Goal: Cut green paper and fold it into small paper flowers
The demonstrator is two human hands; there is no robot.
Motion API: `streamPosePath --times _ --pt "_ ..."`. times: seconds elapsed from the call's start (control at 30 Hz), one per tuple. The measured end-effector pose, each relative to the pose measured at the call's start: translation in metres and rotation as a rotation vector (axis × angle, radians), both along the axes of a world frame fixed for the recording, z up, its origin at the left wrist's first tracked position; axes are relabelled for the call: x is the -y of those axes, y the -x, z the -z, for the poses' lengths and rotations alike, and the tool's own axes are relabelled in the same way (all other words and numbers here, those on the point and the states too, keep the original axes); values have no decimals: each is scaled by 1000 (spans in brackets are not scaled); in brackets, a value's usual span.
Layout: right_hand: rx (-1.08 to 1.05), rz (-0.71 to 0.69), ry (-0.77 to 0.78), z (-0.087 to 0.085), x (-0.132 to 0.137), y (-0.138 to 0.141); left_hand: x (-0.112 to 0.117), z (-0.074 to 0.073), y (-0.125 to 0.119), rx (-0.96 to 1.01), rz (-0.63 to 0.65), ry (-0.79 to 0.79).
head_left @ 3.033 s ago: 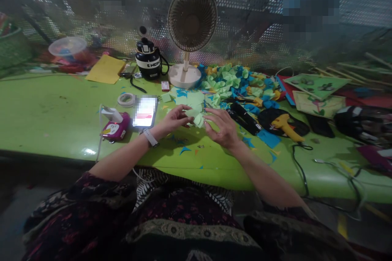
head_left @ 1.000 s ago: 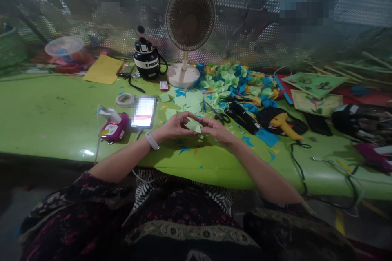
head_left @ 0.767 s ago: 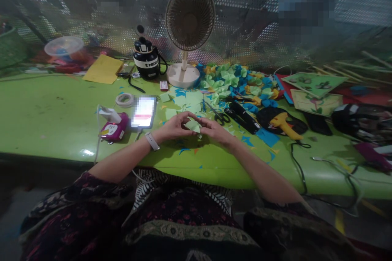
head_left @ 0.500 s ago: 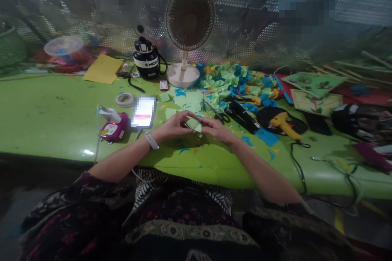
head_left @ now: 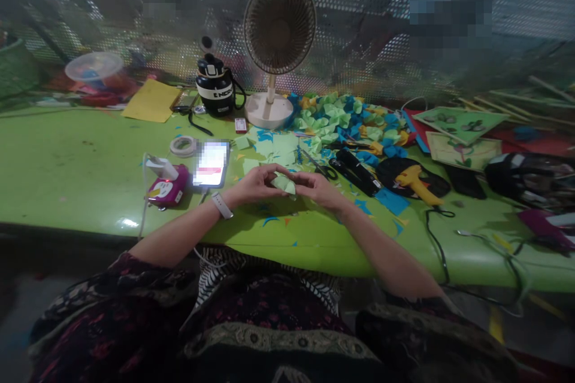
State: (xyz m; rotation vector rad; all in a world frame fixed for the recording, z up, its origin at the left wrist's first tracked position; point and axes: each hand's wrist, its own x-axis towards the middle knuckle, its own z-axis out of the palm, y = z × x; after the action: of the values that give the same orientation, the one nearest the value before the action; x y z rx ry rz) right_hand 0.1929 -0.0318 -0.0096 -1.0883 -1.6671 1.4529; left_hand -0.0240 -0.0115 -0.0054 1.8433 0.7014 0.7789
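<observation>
A small pale green paper piece (head_left: 284,183), bent into a curved shape, is held between my two hands just above the table. My left hand (head_left: 257,184) closes on its left side with fingers over and under it. The fingertips of my right hand (head_left: 318,189) pinch its right edge. Flat pale green paper squares (head_left: 284,146) lie right behind my hands. Black scissors (head_left: 327,170) and a black stapler (head_left: 354,171) rest to the right of them. Behind these is a heap of curled green, blue and yellow paper pieces (head_left: 335,114).
A fan (head_left: 271,111) and a black bottle (head_left: 214,91) stand at the back. Left are a lit phone (head_left: 210,164), a tape roll (head_left: 183,146) and a purple power adapter (head_left: 168,187). A yellow glue gun (head_left: 417,184) and its cable lie right.
My hands stay in nearly the same place. The green paper piece has turned slightly between my fingers, and my right fingers have shifted a little.
</observation>
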Motion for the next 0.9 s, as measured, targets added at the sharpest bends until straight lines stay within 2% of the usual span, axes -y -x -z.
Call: streamPosePath --times 0.13,0.37,0.6,0.9 --pt "-6 92 9 3 -2 -1 -1 3 0 1 5 -16" --pt "15 82 21 0 1 1 -1 6 -1 6 49 -31" --pt "37 84 38 5 0 4 -1 6 0 9 62 -20" --pt "-15 58 95 3 5 7 0 8 0 -33 69 -8"
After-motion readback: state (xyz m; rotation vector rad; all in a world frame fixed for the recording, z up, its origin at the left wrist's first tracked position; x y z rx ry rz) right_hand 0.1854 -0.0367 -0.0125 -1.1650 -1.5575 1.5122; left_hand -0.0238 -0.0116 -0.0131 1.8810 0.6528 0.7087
